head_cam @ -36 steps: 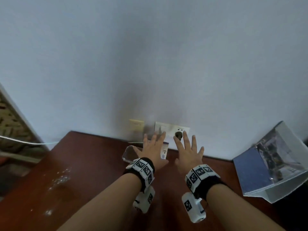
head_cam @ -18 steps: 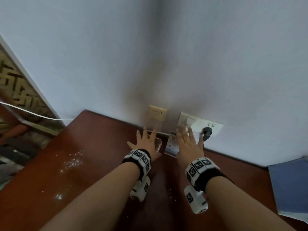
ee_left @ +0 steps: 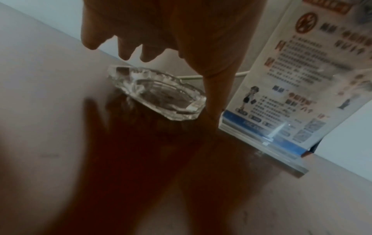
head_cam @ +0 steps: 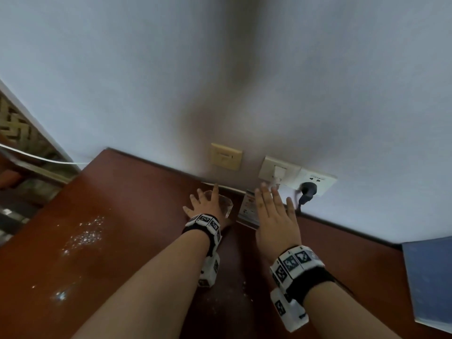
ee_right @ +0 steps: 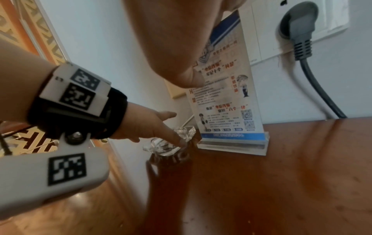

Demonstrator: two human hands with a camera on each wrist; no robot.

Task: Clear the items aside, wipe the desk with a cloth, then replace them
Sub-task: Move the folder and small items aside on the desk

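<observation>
A clear glass ashtray (ee_left: 159, 95) sits on the red-brown desk (head_cam: 122, 216) close to the wall. My left hand (head_cam: 205, 204) is spread low over it with straight fingers, and its thumb (ee_left: 213, 95) comes down along the ashtray's right edge. To the right of the ashtray stands an acrylic sign stand (ee_right: 229, 98) holding a printed card. My right hand (head_cam: 274, 211) hovers flat and open just in front of the stand (head_cam: 248, 209), holding nothing. In the head view the left hand hides most of the ashtray (head_cam: 226, 206).
White specks (head_cam: 85, 236) are scattered on the desk's left part. On the wall are a beige plate (head_cam: 226, 156) and a white socket strip (head_cam: 281, 171) with a grey plug (head_cam: 308, 189) and cable. A blue and white box (head_cam: 430, 277) lies at the right edge.
The view has swung left, pushing the box to the right edge. Both hands have reached nearer the wall; the left has settled over the ashtray, the right in front of the sign stand.
</observation>
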